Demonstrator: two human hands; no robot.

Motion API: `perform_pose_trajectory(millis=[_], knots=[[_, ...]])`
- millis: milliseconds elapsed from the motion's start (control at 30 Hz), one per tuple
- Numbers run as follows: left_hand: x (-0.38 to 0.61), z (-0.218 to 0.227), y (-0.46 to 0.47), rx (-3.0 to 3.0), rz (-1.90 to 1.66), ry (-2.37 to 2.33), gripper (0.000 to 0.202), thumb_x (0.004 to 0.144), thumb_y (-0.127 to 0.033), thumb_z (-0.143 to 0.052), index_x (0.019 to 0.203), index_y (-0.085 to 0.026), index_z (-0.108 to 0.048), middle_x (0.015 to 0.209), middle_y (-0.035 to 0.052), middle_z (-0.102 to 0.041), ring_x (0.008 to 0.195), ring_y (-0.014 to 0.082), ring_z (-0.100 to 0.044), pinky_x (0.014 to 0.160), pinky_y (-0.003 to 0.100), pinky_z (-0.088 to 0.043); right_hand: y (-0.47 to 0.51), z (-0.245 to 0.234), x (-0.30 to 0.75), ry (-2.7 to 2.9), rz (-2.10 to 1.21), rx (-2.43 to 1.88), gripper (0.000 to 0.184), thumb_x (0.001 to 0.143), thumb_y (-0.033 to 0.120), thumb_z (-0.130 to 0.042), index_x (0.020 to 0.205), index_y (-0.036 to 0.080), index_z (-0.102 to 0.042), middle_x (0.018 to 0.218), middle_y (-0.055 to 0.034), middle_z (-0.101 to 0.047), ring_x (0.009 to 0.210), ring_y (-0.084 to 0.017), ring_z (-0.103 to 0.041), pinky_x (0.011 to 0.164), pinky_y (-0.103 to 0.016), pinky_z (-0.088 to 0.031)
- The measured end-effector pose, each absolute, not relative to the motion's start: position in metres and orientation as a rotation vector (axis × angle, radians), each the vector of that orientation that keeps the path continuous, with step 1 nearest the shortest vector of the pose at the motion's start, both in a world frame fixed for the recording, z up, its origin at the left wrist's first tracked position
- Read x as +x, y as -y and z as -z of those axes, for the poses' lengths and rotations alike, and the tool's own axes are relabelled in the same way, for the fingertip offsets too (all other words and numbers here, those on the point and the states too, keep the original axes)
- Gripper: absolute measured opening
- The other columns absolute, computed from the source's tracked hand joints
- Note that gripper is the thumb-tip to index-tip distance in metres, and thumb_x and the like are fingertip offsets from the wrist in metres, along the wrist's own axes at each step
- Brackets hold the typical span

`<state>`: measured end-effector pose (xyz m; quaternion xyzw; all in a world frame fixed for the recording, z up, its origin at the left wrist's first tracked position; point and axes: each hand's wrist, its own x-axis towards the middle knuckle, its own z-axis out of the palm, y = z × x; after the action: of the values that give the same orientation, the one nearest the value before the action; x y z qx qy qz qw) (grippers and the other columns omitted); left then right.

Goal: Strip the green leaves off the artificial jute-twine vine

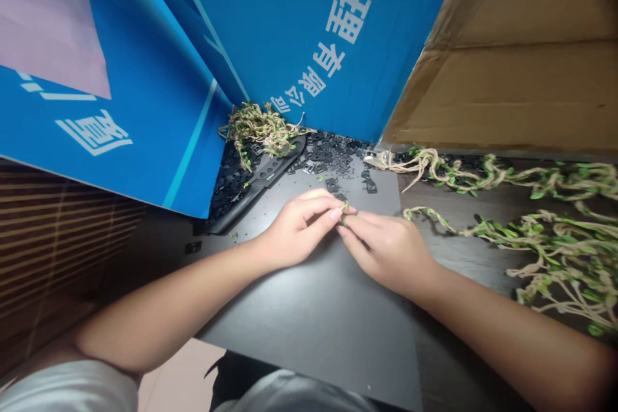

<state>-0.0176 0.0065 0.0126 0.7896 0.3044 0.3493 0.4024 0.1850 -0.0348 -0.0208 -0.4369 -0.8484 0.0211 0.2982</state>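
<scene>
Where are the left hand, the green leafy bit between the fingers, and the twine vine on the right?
left hand (pixel 299 228): head view, back of the hand.
green leafy bit (pixel 344 209): head view, the part showing above the fingertips.
twine vine (pixel 545 248): head view, a stretch of the lower strand.

White upside-down Chinese characters "有限公司" (pixel 304 80) on a blue carton flap (pixel 270 26)

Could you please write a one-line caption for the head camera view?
Left hand and right hand pinch a leafy twine sprig over a black mat.
</scene>
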Motion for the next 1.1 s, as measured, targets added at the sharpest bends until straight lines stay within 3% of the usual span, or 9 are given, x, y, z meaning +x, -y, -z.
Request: perform_pose_trajectory(millis=[233,533,1100], knots=[[-0.0189,-0.0090,-0.0056,2.250,-0.850,-0.802,0.023,0.102,-0.020,-0.050,0.104,-0.014,-0.072,0.094,0.0082,-0.068,0.089,0.0169,-0.064,0.082,0.031,-0.052,0.0350,0.0154,0.1850,2.336,-0.153,-1.013,0.020,0.102,0.025,-0.050,0.089,0.020,-0.064,0.080,-0.0002,-0.067,0.073,-0.015,-0.060,0.067,-0.031,-0.038],[-0.0206,-0.0170,-0.0031,2.369,-0.739,-0.740,0.017,0.093,-0.017,-0.049,0.094,-0.012,-0.065,0.083,0.0060,-0.059,0.077,0.0168,-0.056,0.070,0.030,-0.047,0.0369,0.0135,0.1841,2.232,-0.035,-1.035,0.025,0.103,0.023,-0.050,0.084,0.018,-0.066,0.068,0.0000,-0.055,0.064,-0.015,-0.052,0.064,-0.030,-0.034],[-0.0195,-0.0123,-0.0032,2.333,-0.694,-0.787,0.016,0.096,-0.021,-0.057,0.081,-0.016,-0.058,0.079,0.0011,-0.055,0.073,0.0124,-0.051,0.067,0.026,-0.042,0.0323,0.0126,0.1847,2.052,-0.318,-1.119,0.007,0.101,0.023,-0.057,0.097,0.021,-0.062,0.081,0.0026,-0.065,0.069,-0.010,-0.059,0.066,-0.023,-0.041]])
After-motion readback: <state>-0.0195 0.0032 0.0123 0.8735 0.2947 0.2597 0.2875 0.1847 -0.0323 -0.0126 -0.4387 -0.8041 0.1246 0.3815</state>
